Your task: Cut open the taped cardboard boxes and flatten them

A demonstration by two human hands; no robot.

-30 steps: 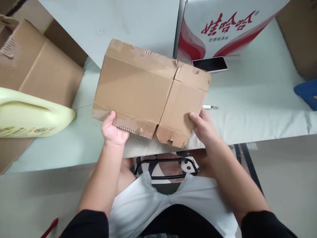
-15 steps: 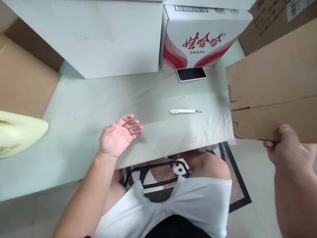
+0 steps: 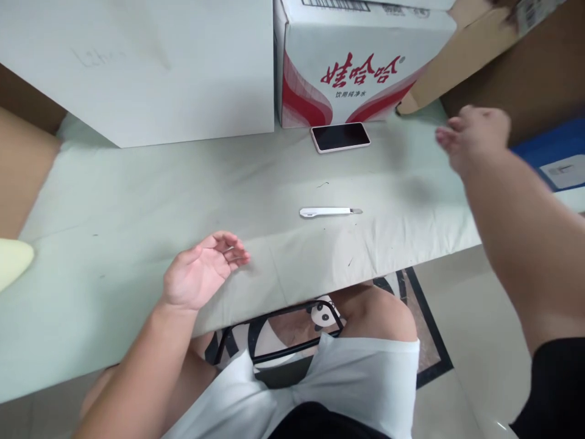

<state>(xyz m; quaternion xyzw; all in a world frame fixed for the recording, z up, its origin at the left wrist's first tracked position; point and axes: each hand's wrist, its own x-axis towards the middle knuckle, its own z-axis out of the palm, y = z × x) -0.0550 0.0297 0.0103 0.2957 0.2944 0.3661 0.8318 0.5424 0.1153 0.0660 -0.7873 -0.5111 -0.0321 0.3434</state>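
On the near table edge the left hand (image 3: 201, 277) rests open and empty. Right of it lies the white utility knife (image 3: 329, 211), long axis left-right. Right hand (image 3: 473, 134), loose and empty, hovers farther off.

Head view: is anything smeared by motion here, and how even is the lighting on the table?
Head view: the right hand is motion-blurred at the fingers, while the left hand, knife and phone are sharp. Light on the table is soft and even, with only a faint shadow under the right arm and no glare. Box edges bow near the frame's borders, a wide-lens effect.
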